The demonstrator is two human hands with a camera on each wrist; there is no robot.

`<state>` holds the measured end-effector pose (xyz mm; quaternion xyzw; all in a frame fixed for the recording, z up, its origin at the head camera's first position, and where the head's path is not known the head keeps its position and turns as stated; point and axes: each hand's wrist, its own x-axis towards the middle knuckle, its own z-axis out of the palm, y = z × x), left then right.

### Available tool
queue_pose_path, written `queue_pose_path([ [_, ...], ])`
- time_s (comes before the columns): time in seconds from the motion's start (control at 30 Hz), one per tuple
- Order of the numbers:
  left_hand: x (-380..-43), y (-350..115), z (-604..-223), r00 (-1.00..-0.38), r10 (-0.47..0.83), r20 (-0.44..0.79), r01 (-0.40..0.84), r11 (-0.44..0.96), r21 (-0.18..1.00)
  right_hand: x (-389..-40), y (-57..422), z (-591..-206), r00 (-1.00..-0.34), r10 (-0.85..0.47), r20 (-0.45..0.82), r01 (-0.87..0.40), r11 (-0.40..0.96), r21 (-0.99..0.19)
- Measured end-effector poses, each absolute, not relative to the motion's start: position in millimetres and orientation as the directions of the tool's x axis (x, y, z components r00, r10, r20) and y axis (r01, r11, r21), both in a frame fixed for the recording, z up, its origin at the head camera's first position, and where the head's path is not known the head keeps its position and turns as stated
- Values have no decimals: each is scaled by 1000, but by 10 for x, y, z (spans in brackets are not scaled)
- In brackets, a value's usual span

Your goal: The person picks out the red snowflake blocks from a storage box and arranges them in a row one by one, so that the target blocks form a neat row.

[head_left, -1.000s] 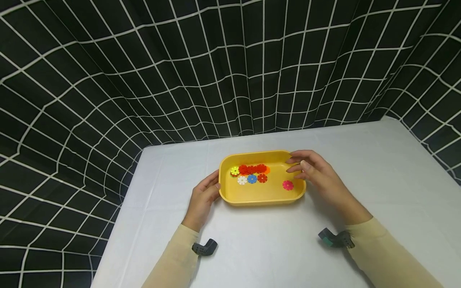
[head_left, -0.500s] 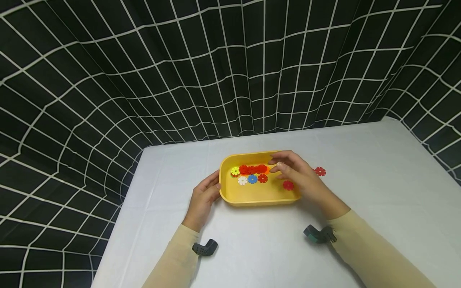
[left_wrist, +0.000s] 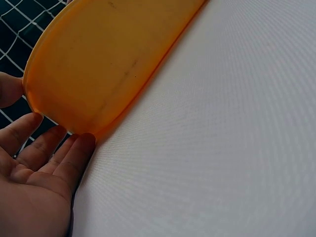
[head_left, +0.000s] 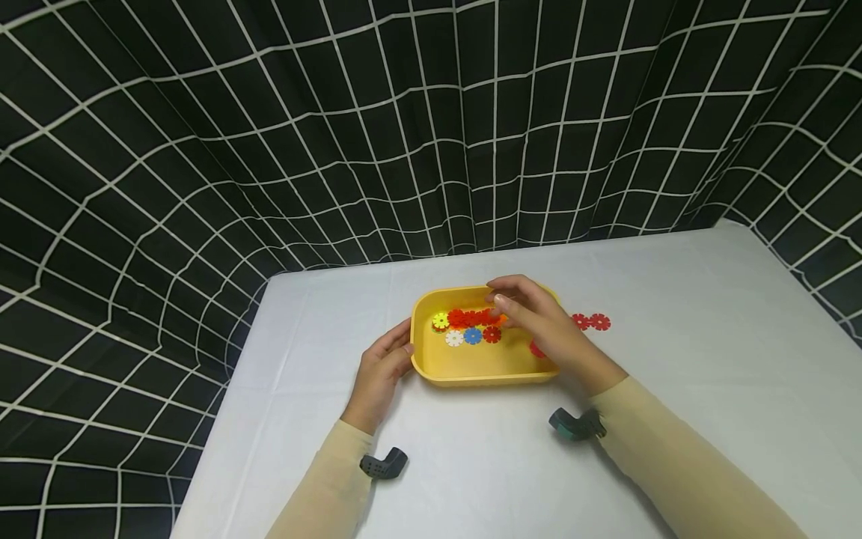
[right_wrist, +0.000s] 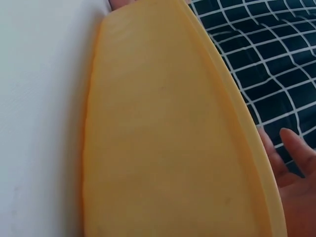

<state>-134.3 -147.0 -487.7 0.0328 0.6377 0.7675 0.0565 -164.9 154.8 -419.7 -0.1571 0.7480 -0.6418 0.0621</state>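
Observation:
In the head view, a yellow plastic tray holds notched, flower-shaped plastic discs. A heap of red discs lies along its far side, beside a yellow disc. In front are a white disc, a blue disc and a single red disc. My left hand holds the tray's left end, thumb at the rim and fingers against the outer wall. Above the tray's right part hovers my right hand, fingers spread and loosely bent, partly covering a pinkish-red disc.
Two red discs lie side by side on the white tablecloth, right of the tray. A black curtain with white grid lines hangs behind and beside the table. Each sleeve carries a dark wrist device.
My right hand has moved left from the tray's right end to over its disc heap. Two red discs on the cloth have come into sight behind it. My left hand stays put.

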Motion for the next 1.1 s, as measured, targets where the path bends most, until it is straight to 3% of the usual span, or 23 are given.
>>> queue_pose_path([
  [0.73, -1342, -1472, -4877, -993, 114, -22, -40, -156, 987, -1814, 1427, -4326, -946, -311, -92, 33, 191, -981],
  [1.1, -1350, -1475, -4887, -991, 133, -13, -34, -154, 987, -1824, 1413, -4351, -938, -300, -172, 52, 370, -927],
])
